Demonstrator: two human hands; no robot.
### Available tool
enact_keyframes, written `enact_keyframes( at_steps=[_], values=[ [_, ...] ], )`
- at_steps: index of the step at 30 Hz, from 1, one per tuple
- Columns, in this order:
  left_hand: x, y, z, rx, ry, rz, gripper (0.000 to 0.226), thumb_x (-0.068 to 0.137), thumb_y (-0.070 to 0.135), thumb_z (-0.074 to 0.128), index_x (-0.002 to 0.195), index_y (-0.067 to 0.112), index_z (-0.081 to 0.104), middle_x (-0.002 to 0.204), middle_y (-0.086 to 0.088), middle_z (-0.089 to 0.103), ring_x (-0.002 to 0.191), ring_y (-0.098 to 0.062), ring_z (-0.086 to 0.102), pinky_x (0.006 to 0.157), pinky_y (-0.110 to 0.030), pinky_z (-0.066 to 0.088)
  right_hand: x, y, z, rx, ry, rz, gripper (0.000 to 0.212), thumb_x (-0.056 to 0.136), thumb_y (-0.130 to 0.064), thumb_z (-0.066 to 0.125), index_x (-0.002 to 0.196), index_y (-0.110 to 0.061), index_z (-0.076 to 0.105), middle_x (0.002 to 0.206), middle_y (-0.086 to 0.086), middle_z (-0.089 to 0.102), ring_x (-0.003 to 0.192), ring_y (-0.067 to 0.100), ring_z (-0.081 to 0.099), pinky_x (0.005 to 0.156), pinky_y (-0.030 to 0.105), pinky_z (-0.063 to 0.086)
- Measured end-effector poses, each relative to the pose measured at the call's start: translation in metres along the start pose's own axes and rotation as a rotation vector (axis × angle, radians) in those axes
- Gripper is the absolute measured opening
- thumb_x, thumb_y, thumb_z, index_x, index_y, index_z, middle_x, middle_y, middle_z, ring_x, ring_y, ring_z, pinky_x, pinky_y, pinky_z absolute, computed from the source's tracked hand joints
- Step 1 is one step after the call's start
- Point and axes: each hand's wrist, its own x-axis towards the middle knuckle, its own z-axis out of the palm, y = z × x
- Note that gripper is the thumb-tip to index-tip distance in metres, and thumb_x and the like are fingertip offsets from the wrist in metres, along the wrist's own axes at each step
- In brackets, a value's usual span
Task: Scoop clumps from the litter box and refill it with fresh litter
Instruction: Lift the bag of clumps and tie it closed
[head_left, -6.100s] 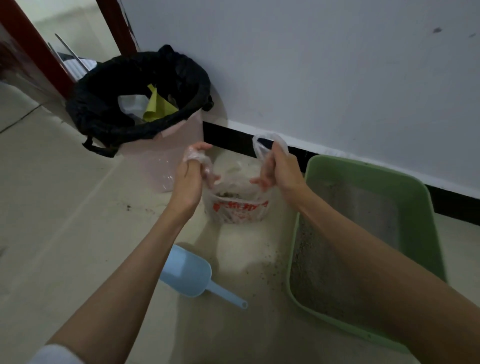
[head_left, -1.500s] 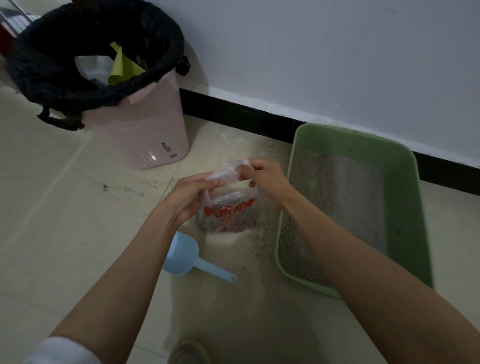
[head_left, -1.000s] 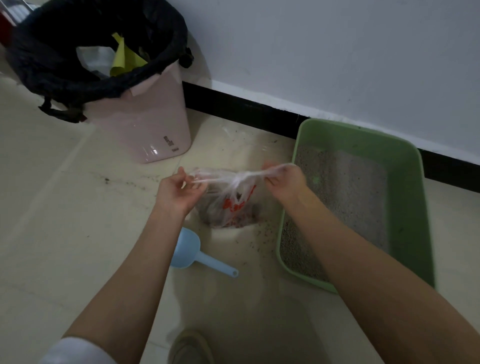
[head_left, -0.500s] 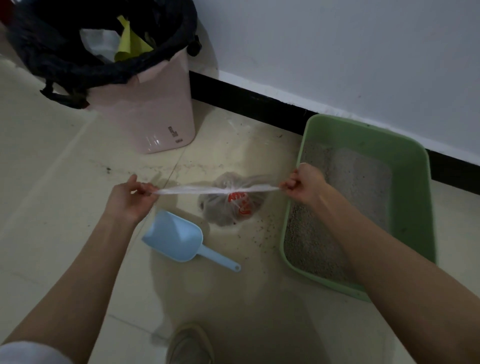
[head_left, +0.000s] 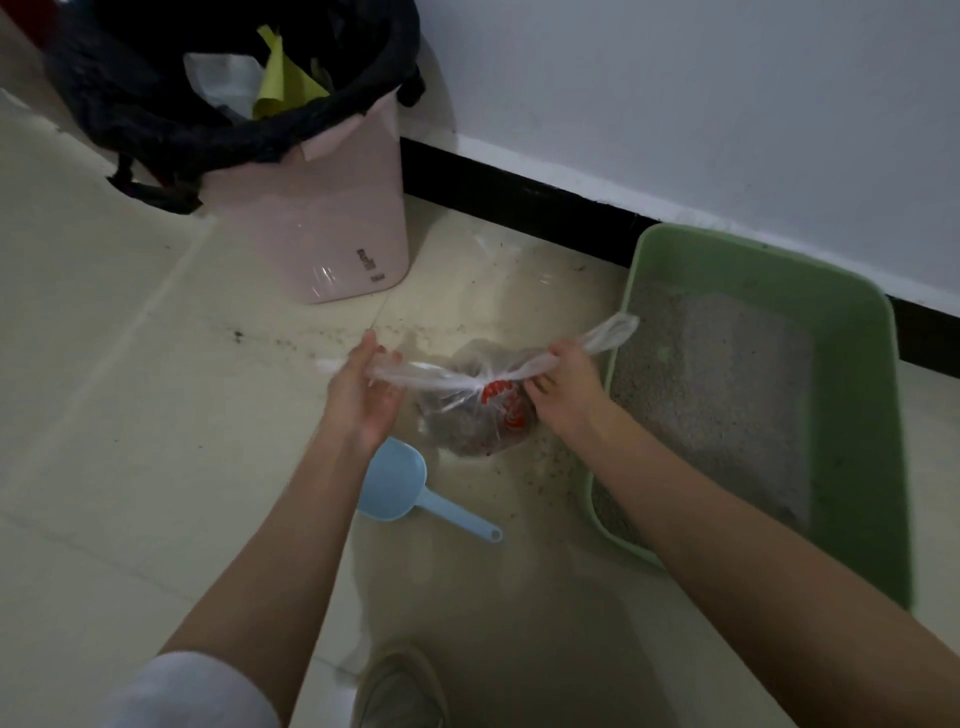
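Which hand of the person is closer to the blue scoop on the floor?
Left. The left hand holds one bag handle just above the blue scoop. The right hand grips the other handle, farther off, beside the green litter box.

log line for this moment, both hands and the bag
left hand: holds bag handle | right hand: grips other handle | bag: on floor, knotted | scoop: on floor | litter box: not refilled

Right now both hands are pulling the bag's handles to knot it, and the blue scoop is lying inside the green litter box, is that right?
Not quite. The head view shows the blue scoop lying on the floor tiles, left of the green litter box, not inside it. The rest holds: the left hand and right hand pull the bag's handles.
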Motion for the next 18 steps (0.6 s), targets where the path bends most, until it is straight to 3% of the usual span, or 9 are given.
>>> enact_keyframes(
  at_steps=[3, 4, 6, 9, 11, 13, 14, 16, 18],
  values=[
    [-0.005, -0.024, 0.015, 0.177, 0.006, -0.005, 0.015, 0.098, 0.020, 0.044, 0.088, 0.010, 0.051, 0.084, -0.004, 0.059, 0.076, -0.016, 0.058, 0.068, -0.030, 0.054, -0.002, 0.010, 0.003, -0.510, 0.095, -0.152, 0.022, 0.101, -0.022, 0.036, 0.097, -0.009, 0.054, 0.084, 0.005, 0.057, 0.087, 0.020, 0.055, 0.079, 0.031, 0.046],
    [-0.007, -0.031, 0.022, 0.185, 0.018, 0.007, 0.022, 0.101, 0.022, 0.038, 0.087, 0.009, 0.050, 0.074, -0.003, 0.059, 0.070, -0.016, 0.058, 0.070, -0.032, 0.053, -0.001, 0.010, 0.002, -0.618, 0.104, -0.248, 0.028, 0.101, -0.022, 0.033, 0.091, -0.008, 0.056, 0.084, 0.006, 0.057, 0.087, 0.020, 0.054, 0.078, 0.032, 0.045],
    [-0.011, -0.038, 0.035, 0.177, 0.043, 0.051, 0.034, 0.103, 0.027, 0.027, 0.078, 0.012, 0.044, 0.047, 0.003, 0.044, 0.048, -0.013, 0.048, 0.067, -0.030, 0.046, 0.000, 0.008, 0.002, -0.685, 0.087, -0.370, 0.034, 0.100, -0.022, 0.032, 0.079, -0.009, 0.055, 0.088, 0.006, 0.055, 0.089, 0.020, 0.053, 0.085, 0.037, 0.045],
    [-0.017, -0.035, 0.047, 0.309, 0.040, 0.143, 0.038, 0.104, 0.027, 0.022, 0.071, 0.016, 0.037, 0.040, 0.008, 0.029, 0.036, -0.008, 0.027, 0.052, -0.023, 0.037, 0.004, 0.004, 0.002, -0.641, 0.036, -0.430, 0.035, 0.098, -0.024, 0.035, 0.070, -0.015, 0.053, 0.092, 0.004, 0.058, 0.094, 0.022, 0.056, 0.094, 0.041, 0.046],
    [-0.022, -0.028, 0.052, 0.434, 0.015, 0.183, 0.037, 0.104, 0.026, 0.023, 0.071, 0.016, 0.038, 0.041, 0.009, 0.029, 0.036, -0.008, 0.025, 0.050, -0.022, 0.035, 0.003, 0.005, 0.002, -0.623, -0.013, -0.484, 0.034, 0.099, -0.023, 0.035, 0.075, -0.011, 0.055, 0.088, 0.003, 0.060, 0.089, 0.017, 0.057, 0.086, 0.029, 0.049],
    [-0.029, -0.022, 0.057, 0.498, -0.029, 0.174, 0.037, 0.103, 0.027, 0.025, 0.071, 0.016, 0.038, 0.043, 0.009, 0.030, 0.039, -0.008, 0.028, 0.053, -0.024, 0.035, -0.001, 0.006, 0.003, -0.621, -0.094, -0.539, 0.033, 0.100, -0.020, 0.034, 0.080, -0.007, 0.056, 0.077, 0.002, 0.059, 0.073, 0.011, 0.056, 0.067, 0.012, 0.048],
    [-0.033, -0.019, 0.061, 0.533, -0.066, 0.170, 0.037, 0.103, 0.028, 0.026, 0.070, 0.016, 0.039, 0.045, 0.008, 0.032, 0.042, -0.010, 0.032, 0.057, -0.025, 0.037, -0.002, 0.006, 0.005, -0.645, -0.129, -0.549, 0.032, 0.100, -0.018, 0.034, 0.079, -0.008, 0.055, 0.072, 0.001, 0.056, 0.068, 0.009, 0.053, 0.060, 0.011, 0.045],
    [-0.042, -0.013, 0.070, 0.747, -0.140, 0.267, 0.041, 0.102, 0.030, 0.028, 0.068, 0.013, 0.043, 0.053, 0.003, 0.041, 0.053, -0.013, 0.042, 0.066, -0.025, 0.042, 0.001, 0.005, 0.008, -0.823, -0.140, -0.563, 0.032, 0.100, -0.018, 0.034, 0.082, -0.009, 0.058, 0.073, -0.004, 0.054, 0.068, 0.006, 0.049, 0.063, 0.017, 0.041],
    [-0.048, -0.003, 0.074, 1.205, -0.137, 0.498, 0.046, 0.102, 0.031, 0.028, 0.070, 0.006, 0.050, 0.059, 0.001, 0.045, 0.057, -0.013, 0.044, 0.059, -0.009, 0.036, 0.002, 0.005, 0.011, -1.082, -0.141, -0.559, 0.032, 0.101, -0.018, 0.031, 0.101, -0.006, 0.060, 0.093, 0.000, 0.060, 0.084, 0.011, 0.054, 0.075, 0.022, 0.040]
  ],
)
